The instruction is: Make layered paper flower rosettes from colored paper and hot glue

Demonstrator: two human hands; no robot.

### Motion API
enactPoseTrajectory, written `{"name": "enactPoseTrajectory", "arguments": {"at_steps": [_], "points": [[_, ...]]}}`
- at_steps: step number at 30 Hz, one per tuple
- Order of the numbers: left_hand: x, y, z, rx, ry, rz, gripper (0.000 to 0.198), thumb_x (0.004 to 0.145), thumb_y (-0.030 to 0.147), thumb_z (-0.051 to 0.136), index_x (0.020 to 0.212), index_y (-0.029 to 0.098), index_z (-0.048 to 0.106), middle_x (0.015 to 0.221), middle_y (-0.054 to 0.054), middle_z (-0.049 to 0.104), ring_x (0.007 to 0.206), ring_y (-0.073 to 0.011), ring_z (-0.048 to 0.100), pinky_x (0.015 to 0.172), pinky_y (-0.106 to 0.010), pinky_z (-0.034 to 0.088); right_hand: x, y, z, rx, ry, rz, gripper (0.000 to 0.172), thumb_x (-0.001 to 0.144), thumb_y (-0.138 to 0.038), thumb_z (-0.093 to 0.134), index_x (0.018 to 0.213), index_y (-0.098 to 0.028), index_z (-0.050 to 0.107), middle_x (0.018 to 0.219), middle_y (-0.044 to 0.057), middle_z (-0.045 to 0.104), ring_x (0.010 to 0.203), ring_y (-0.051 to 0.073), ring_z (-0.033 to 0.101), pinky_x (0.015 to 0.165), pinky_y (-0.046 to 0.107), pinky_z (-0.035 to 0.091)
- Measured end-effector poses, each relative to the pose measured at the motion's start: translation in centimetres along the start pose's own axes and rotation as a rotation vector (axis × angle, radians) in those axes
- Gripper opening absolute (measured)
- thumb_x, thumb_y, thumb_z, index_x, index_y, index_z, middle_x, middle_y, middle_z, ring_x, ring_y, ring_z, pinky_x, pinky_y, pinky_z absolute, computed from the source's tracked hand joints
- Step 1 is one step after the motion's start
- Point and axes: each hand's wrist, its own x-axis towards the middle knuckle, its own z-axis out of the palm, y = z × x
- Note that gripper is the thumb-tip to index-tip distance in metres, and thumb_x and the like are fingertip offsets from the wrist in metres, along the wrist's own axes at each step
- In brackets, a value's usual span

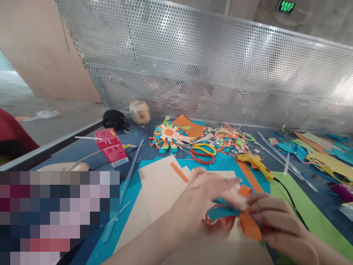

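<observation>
Both of my hands meet low in the view over cream and blue paper sheets (157,184). My left hand (201,202) is closed, pinching a small paper craft of looped blue and orange strips (234,217). My right hand (278,221) is closed on the same piece from the right, fingers pressed on its orange strips. The image of the hands is slightly smeared by motion.
Scissors with yellow and orange handles (203,152) lie beyond the hands, a yellow glue gun (256,163) to the right with its black cord. A finished paper flower (168,137), paper scraps, glue sticks, a red carton (111,146) and a perforated metal screen (220,66) stand behind.
</observation>
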Motion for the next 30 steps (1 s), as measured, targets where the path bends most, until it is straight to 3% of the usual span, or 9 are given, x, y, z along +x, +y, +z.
{"name": "enactPoseTrajectory", "arguments": {"at_steps": [2, 6, 10, 13, 15, 18, 23, 26, 30], "points": [[-0.1, -0.4, 0.3, -0.047, 0.089, -0.115, 0.066, 0.067, 0.006, 0.058, 0.121, 0.029, 0.028, 0.081, 0.004, 0.066, 0.081, -0.0157, 0.061, 0.086, -0.034, 0.037, 1.1, 0.2, -0.2, 0.069, -0.027, -0.041, 0.017, 0.08, -0.015, 0.048, 0.092, -0.028, 0.05, 0.076, 0.001, 0.06, 0.075, 0.017, 0.062, 0.065, 0.033, 0.056], [0.5, -1.0, 0.3, -0.111, 0.262, -0.378, 0.056, 0.069, 0.018, 0.064, 0.116, 0.026, 0.035, 0.089, 0.0, 0.063, 0.089, -0.0159, 0.058, 0.084, -0.032, 0.04, 2.4, 0.4, 0.3, 0.172, 0.122, 0.176, 0.024, 0.078, -0.003, 0.046, 0.091, -0.024, 0.048, 0.08, 0.003, 0.056, 0.081, 0.015, 0.059, 0.068, 0.03, 0.054], [1.0, -2.5, 0.2, -0.383, 0.315, -0.876, 0.037, 0.076, 0.047, 0.052, 0.1, 0.019, 0.05, 0.084, -0.004, 0.061, 0.077, -0.0162, 0.057, 0.058, -0.025, 0.041, 2.0, 0.9, 1.4, 0.27, 0.301, 0.328, 0.023, 0.078, -0.003, 0.049, 0.088, -0.024, 0.049, 0.081, 0.001, 0.055, 0.08, 0.013, 0.059, 0.064, 0.025, 0.054], [0.9, -3.5, 0.4, -0.656, 0.142, -1.338, 0.052, 0.071, 0.067, 0.04, 0.083, 0.018, 0.051, 0.056, 0.0, 0.055, 0.046, -0.0117, 0.049, 0.04, -0.019, 0.03, 1.9, 1.4, 1.5, 0.252, 0.372, 0.393, 0.026, 0.079, -0.005, 0.05, 0.096, -0.024, 0.05, 0.082, 0.0, 0.055, 0.078, 0.013, 0.059, 0.062, 0.026, 0.054], [0.8, -3.4, 0.6, -0.842, -0.085, -1.488, 0.057, 0.065, 0.074, 0.039, 0.081, 0.019, 0.046, 0.047, 0.0, 0.055, 0.037, -0.0122, 0.047, 0.037, -0.019, 0.03, 2.1, 1.5, 1.2, 0.19, 0.402, 0.378, 0.031, 0.078, -0.005, 0.05, 0.103, -0.024, 0.05, 0.083, 0.0, 0.056, 0.077, 0.013, 0.058, 0.063, 0.027, 0.054], [1.0, -2.3, 0.8, -1.149, -0.234, -1.449, 0.057, 0.063, 0.071, 0.047, 0.082, 0.018, 0.047, 0.059, -0.008, 0.065, 0.046, -0.0169, 0.058, 0.043, -0.022, 0.04, 2.3, 1.5, 0.3, 0.029, 0.273, 0.2, 0.03, 0.075, -0.004, 0.049, 0.098, -0.023, 0.053, 0.08, 0.001, 0.058, 0.081, 0.014, 0.057, 0.068, 0.028, 0.052], [1.5, -1.4, 0.8, -1.075, 0.295, -1.38, 0.025, 0.062, 0.027, 0.072, 0.078, 0.017, 0.056, 0.062, 0.0, 0.063, 0.051, -0.0126, 0.06, 0.047, -0.021, 0.048, 1.8, 1.3, -0.2, -0.166, -0.056, -0.232, 0.036, 0.068, -0.003, 0.047, 0.099, -0.022, 0.052, 0.079, 0.0, 0.066, 0.089, 0.017, 0.055, 0.081, 0.036, 0.045], [1.7, -1.9, 0.6, -0.948, 0.456, -1.307, 0.032, 0.06, 0.016, 0.073, 0.088, 0.018, 0.056, 0.061, 0.003, 0.061, 0.047, -0.0107, 0.058, 0.044, -0.019, 0.049, 1.7, 2.4, -0.1, -0.276, -0.01, -0.177, 0.045, 0.066, -0.003, 0.046, 0.107, -0.022, 0.048, 0.09, 0.002, 0.064, 0.103, 0.02, 0.051, 0.089, 0.042, 0.04], [1.9, -2.9, 0.2, -0.857, 0.575, -1.249, 0.043, 0.064, 0.014, 0.07, 0.102, 0.02, 0.052, 0.062, 0.004, 0.063, 0.047, -0.011, 0.059, 0.043, -0.021, 0.05, 1.8, 5.6, -0.7, -0.548, 0.175, 0.241, 0.035, 0.077, -0.017, 0.046, 0.111, -0.021, 0.045, 0.109, 0.01, 0.055, 0.111, 0.024, 0.046, 0.09, 0.046, 0.037]]}}
